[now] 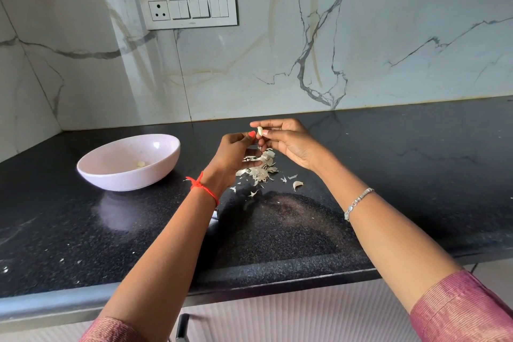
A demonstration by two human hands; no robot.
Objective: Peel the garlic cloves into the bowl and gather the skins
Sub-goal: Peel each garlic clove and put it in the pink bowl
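Note:
My right hand (288, 141) pinches a small pale garlic clove (259, 130) between thumb and fingertips, held above the black counter. My left hand (236, 153) meets it from the left, its thumb and fingers curled at the clove's lower side. Directly beneath both hands lies a pile of papery garlic skins (263, 166). One unpeeled clove (297, 184) rests on the counter just right of the pile. A pale pink bowl (111, 175) stands to the left with a peeled clove (141, 164) inside.
The black stone counter (388, 175) runs to a marble wall at the back and left. Its front edge (249, 280) is near me, above white cabinet fronts. Small skin scraps (233, 189) lie scattered around the pile. A switch panel (188, 8) is on the wall.

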